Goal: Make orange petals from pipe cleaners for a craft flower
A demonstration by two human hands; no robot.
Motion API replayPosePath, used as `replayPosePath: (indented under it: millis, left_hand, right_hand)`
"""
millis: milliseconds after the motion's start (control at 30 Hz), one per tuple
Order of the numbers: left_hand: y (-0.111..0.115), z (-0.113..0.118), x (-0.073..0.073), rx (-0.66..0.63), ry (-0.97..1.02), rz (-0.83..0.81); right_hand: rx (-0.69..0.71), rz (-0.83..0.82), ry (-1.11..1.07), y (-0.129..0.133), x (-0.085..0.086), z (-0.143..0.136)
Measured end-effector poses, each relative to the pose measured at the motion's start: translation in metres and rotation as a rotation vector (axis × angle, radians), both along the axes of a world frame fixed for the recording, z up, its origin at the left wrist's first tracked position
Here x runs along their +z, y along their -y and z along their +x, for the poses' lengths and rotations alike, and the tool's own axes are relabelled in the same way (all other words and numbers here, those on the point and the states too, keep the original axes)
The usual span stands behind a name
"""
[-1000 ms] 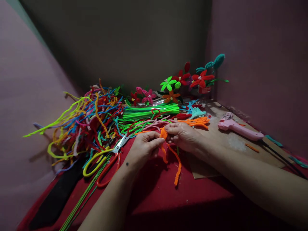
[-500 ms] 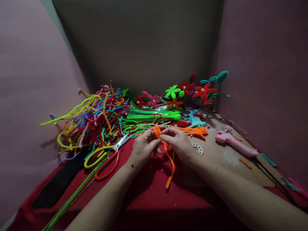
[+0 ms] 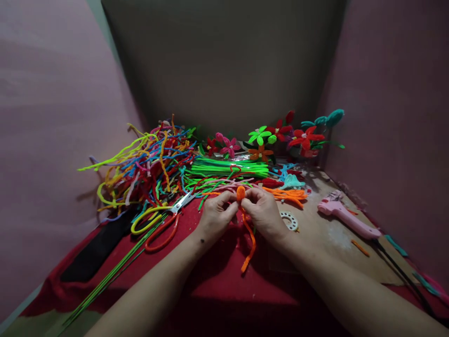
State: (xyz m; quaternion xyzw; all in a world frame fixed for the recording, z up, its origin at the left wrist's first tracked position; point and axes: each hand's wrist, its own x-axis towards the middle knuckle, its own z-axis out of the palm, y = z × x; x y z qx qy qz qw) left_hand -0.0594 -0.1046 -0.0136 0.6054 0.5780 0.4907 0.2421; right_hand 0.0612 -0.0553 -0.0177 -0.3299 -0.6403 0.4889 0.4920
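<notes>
Head view: orange fuzzy stem (image 3: 240,193) is held up over the front of the red cloth (image 3: 238,290), between the two hands. Its top is bent into a small, rounded loop; a loose end hangs below, curving down toward the cloth. Left hand (image 3: 218,213): thumb and fingers are closed in a pinch at the left side of the loop. Right hand (image 3: 262,213): thumb and forefinger are likewise pinched, at the right side of it. Finger pads are partly hidden.

To the left, scissors (image 3: 181,202) with one yellow and one red handle are seen lying with blades parted, crossed by thin green stems (image 3: 112,277). A tangled multicolored pile (image 3: 140,164) is noted behind them. Beyond the hands, a green bundle (image 3: 229,166) and an orange bundle (image 3: 292,195) are laid out, with fuzzy flowers (image 3: 259,135) at the back. To the right, a white ring with holes (image 3: 290,222) and a pink glue gun (image 3: 347,220) are seen on a tan board (image 3: 315,257).
</notes>
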Motion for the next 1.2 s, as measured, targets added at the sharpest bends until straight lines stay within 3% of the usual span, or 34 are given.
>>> replayPosePath:
  millis: [100, 200, 267, 367, 500, 833, 1200]
  left_hand:
    - [-0.004, 0.002, -0.008, 0.069, -0.182, 0.168]
    - [-0.005, 0.003, -0.009, 0.086, -0.351, 0.33]
    - [-0.004, 0.003, -0.007, 0.085, -0.354, 0.366]
    - [-0.003, 0.001, -0.004, 0.108, -0.272, 0.332]
    - [-0.002, -0.003, -0.004, 0.095, -0.232, 0.311]
    - [0.0, -0.007, -0.003, -0.014, -0.4, 0.53]
    - [0.002, -0.008, -0.002, -0.004, -0.515, 0.572]
  right_hand:
    - [-0.017, -0.065, -0.028, -0.001, -0.003, -0.002]
    - [0.106, -0.312, -0.147, -0.002, -0.006, -0.005]
    - [0.186, -0.379, -0.262, -0.001, -0.005, -0.006]
    - [0.167, -0.306, -0.325, 0.003, -0.001, -0.006]
    - [0.134, -0.237, -0.206, 0.005, 0.001, -0.005]
    - [0.111, -0.176, -0.161, 0.003, -0.002, -0.003]
    - [0.122, -0.216, -0.25, 0.005, -0.003, -0.004]
